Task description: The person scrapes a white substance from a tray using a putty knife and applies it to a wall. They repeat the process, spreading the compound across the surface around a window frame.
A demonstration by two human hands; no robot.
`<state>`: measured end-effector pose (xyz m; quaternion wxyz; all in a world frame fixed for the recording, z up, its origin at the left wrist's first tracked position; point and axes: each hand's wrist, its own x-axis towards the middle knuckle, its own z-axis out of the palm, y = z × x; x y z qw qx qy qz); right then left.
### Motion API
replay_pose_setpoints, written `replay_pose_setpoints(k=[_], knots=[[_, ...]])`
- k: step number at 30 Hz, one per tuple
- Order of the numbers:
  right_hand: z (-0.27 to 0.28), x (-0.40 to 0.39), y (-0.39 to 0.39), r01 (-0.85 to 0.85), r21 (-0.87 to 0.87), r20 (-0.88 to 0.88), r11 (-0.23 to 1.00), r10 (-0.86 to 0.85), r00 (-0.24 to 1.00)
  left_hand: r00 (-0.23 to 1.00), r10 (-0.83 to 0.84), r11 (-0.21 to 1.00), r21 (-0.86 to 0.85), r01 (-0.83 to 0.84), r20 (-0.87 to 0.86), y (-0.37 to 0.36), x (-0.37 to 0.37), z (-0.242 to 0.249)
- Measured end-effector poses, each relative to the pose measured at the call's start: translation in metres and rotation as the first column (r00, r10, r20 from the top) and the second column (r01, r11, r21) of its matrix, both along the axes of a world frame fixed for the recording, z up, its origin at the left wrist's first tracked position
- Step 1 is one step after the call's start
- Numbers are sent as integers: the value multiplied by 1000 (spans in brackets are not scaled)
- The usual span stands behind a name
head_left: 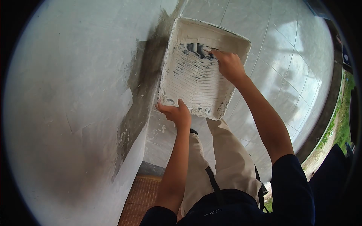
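A paint tray (pixel 200 81), white and ribbed with dark smears, is held up over the tiled floor. My left hand (pixel 175 112) grips its near left corner, with the thumb over the rim. Inside the tray, my right hand (pixel 229 64) reaches over the right side; its fingers are bent together at a dark, wet-looking patch (pixel 200 50) near the far end. Whether those fingers hold anything is too small to tell.
A grey-white wall (pixel 75 94) with a rough, unpainted strip (pixel 145 71) runs along the left. Glossy tiles (pixel 279 71) cover the floor. A brown woven surface (pixel 141 196) lies at the lower left. Grass (pixel 343 109) shows beyond the floor's edge at right.
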<state>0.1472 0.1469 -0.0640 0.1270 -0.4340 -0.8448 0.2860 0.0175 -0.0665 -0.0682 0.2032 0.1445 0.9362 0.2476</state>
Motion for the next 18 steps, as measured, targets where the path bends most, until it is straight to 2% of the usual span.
replay_pose_setpoints(k=[4,5,7,8,10,11,13,18], knots=[[10,1,4,-36,-21,-60,999,34,998,999,4,1000,28,-5,42,0,0,3],[12,2,8,-34,-16,-62,999,33,998,999,-32,999,20,32,-10,-1,0,0],[21,7,13,42,-50,-191,998,-51,980,996,-71,997,2,71,-57,-6,2,1],[14,11,20,41,-48,-191,998,-49,980,996,-74,997,11,75,-40,-7,2,0],[-3,19,35,130,12,-88,992,-128,988,997,-76,997,19,77,-21,-9,2,-2],[-7,23,35,128,11,-85,992,-127,988,996,-85,996,24,86,-39,-11,3,-4],[-7,26,33,146,35,30,989,-147,989,994,-91,995,31,92,-55,-10,4,-5],[-7,16,12,160,77,111,984,-168,980,992,-99,993,55,104,-83,-9,6,-7]])
